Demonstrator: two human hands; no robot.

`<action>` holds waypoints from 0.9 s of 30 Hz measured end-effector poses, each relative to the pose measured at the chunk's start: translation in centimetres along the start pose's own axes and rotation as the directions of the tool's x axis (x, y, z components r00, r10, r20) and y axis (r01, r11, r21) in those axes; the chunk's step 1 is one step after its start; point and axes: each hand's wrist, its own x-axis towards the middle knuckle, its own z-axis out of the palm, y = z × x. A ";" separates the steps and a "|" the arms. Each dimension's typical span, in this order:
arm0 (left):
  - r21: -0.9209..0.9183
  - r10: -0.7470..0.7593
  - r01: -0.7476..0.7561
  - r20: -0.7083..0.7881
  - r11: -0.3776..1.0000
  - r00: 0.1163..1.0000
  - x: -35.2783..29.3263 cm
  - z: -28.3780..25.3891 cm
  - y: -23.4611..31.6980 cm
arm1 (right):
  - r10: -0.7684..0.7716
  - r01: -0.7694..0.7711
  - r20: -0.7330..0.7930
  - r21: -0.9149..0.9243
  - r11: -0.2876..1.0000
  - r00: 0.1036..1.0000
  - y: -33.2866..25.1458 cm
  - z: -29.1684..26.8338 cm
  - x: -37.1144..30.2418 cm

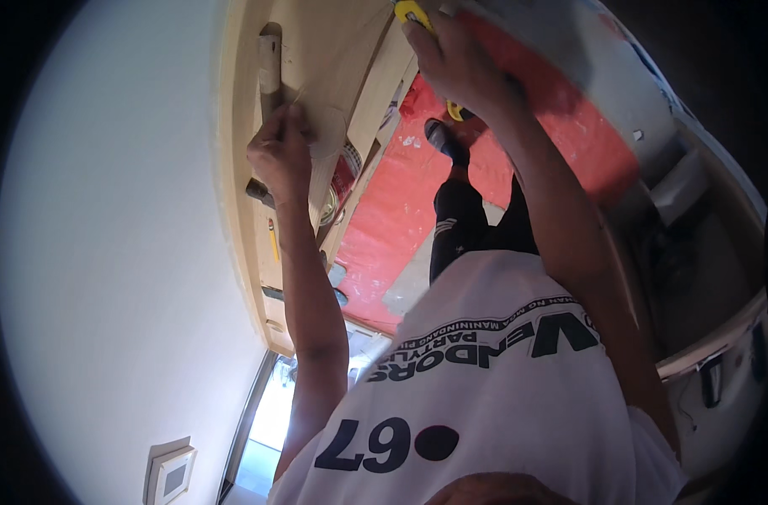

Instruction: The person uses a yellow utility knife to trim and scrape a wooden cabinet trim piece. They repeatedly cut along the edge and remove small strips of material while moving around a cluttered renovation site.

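Note:
My left hand point(281, 158) is closed in a pinch above the pale wooden shelf point(316, 50). A small yellowish tip shows at its fingertips, and what they hold is too small to name. Beside that hand, a worn wooden handle point(269, 63) lies on the shelf; a dark piece point(259, 193) shows on the hand's other side. My right hand point(464, 67), farther right and raised over the red floor covering point(485, 181), is wrapped around a yellow-and-black tool point(414, 14). Yellow shows above and below the fist, while the middle is hidden. I cannot make out its kind.
A red can point(343, 172) and a pale round disc point(326, 135) are near my left wrist. A yellow pencil point(273, 241) lies by my left forearm. A white wall point(123, 210) runs along the left. Wooden framing point(712, 341) edges the right.

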 end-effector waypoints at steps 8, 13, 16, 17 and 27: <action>-0.065 -0.095 0.094 -0.009 0.993 0.995 -0.5 -0.7 -0.8 | 0.070 -0.071 -0.018 -0.035 0.997 0.997 -0.5 0.7 -1.4; -0.066 -0.114 0.112 -0.030 0.992 0.993 -1.3 -0.7 -0.7 | 0.124 -0.124 0.010 -0.009 0.992 0.992 -1.0 0.8 -1.2; -0.053 -0.134 0.132 -0.026 0.990 0.991 -1.8 -1.3 -1.6 | 0.118 -0.118 -0.001 -0.024 0.993 0.993 -1.3 1.1 -1.9; -0.074 -0.140 0.138 -0.026 0.988 0.990 -2.0 -1.4 -1.7 | 0.105 -0.105 -0.003 -0.027 0.994 0.994 -0.9 1.2 -2.1; -0.002 -0.133 0.133 -0.050 0.991 0.990 -3.0 -2.2 -2.1 | 0.119 -0.119 0.027 0.006 0.993 0.993 -1.4 1.7 -2.6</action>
